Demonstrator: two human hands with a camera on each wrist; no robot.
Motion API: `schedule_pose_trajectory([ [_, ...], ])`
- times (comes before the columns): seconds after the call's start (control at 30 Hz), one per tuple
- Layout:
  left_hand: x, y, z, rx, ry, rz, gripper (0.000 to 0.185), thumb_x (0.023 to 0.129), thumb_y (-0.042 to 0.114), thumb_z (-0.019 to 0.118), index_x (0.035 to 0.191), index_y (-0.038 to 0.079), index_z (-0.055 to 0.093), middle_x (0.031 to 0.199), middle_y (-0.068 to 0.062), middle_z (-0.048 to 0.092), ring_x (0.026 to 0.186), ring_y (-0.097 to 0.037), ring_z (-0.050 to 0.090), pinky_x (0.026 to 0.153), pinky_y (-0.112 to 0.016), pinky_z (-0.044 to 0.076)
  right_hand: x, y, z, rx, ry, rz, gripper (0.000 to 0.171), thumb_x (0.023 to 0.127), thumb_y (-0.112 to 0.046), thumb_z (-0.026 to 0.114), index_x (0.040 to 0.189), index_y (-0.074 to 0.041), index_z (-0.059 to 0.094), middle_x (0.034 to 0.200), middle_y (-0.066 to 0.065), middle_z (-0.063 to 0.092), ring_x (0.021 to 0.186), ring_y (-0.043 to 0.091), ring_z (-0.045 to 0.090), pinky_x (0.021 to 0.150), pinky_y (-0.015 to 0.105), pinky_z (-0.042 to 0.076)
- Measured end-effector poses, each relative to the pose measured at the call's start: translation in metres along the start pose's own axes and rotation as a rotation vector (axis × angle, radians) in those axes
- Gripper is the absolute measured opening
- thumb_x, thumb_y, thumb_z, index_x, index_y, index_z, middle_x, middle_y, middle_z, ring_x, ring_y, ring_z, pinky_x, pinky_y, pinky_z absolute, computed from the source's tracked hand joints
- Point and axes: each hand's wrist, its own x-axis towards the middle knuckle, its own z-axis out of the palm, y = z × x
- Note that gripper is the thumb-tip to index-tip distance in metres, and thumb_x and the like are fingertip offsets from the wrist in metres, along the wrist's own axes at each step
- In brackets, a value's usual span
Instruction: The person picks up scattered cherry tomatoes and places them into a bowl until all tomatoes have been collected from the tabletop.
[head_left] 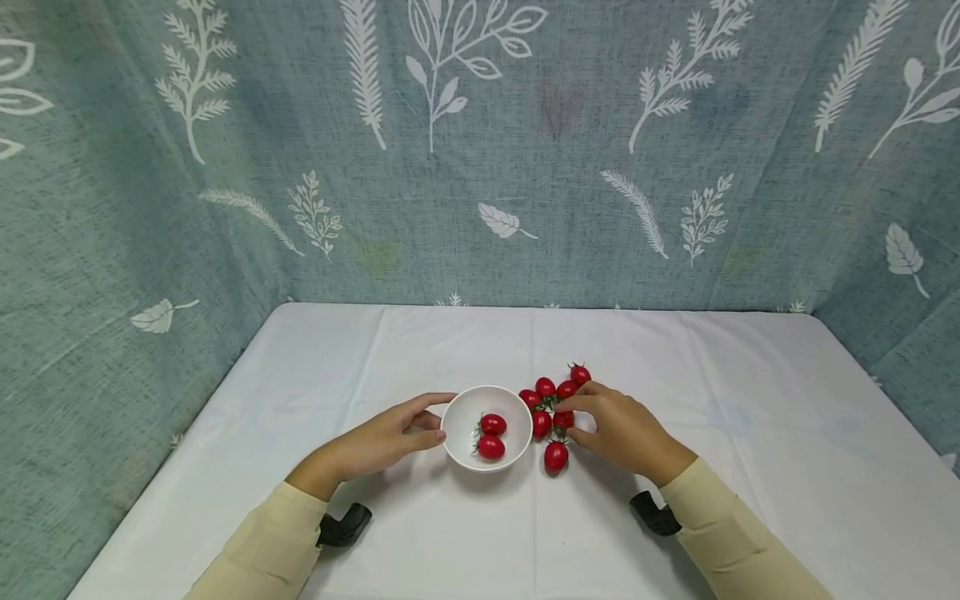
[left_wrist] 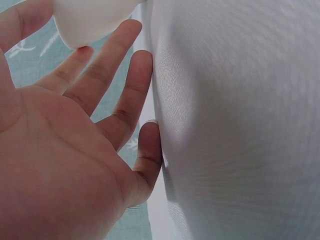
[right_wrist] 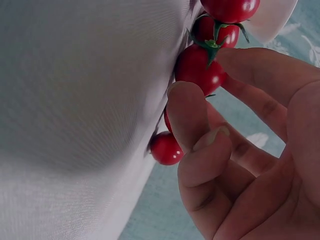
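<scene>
In the head view a white bowl (head_left: 465, 458) holds two red cherry tomatoes (head_left: 491, 447) with green stems. My left hand (head_left: 382, 433) is at the bowl's left side, thumb and index fingertip at the rim. The left wrist view shows that hand's fingers (left_wrist: 95, 75) spread and fairly straight beside the bowl (left_wrist: 90, 22). Right of the bowl, my right hand (head_left: 626, 433) has thumb and fingertips around a cherry tomato (head_left: 563, 419) in a loose cluster. The right wrist view shows this tomato (right_wrist: 197, 70) between the fingertips, its green stem facing the thumb.
Several more cherry tomatoes lie close together right of the bowl, one (head_left: 556, 457) nearest me and another (head_left: 580, 374) at the far end. A white cloth (head_left: 420, 350) covers the table. Behind hangs a blue-green leaf-patterned curtain (head_left: 420, 225).
</scene>
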Motion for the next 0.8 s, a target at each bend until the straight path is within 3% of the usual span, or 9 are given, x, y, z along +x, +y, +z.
schedule_pose_trajectory([
  [0.5, -0.0010, 0.0011, 0.0007, 0.002, 0.002, -0.013, 0.060, 0.100, 0.038, 0.061, 0.153, 0.029, 0.036, 0.124, -0.005, 0.065, 0.120, -0.021, 0.059, 0.104, -0.054, 0.041, -0.0004, 0.0006, 0.0017, -0.013, -0.017, 0.020, 0.033, 0.083, -0.017, 0.082, 0.116, -0.016, 0.076, 0.119, 0.006, 0.070, 0.114, 0.027, 0.065, 0.092, 0.047, 0.055],
  [0.8, -0.0006, 0.0003, 0.0003, 0.000, 0.003, -0.013, 0.059, 0.100, 0.038, 0.060, 0.153, 0.030, 0.037, 0.125, -0.004, 0.065, 0.121, -0.021, 0.059, 0.105, -0.054, 0.041, -0.0005, 0.0030, 0.0028, -0.014, -0.012, 0.010, 0.034, 0.083, -0.015, 0.081, 0.116, -0.015, 0.075, 0.122, 0.006, 0.070, 0.117, 0.028, 0.064, 0.095, 0.048, 0.053],
])
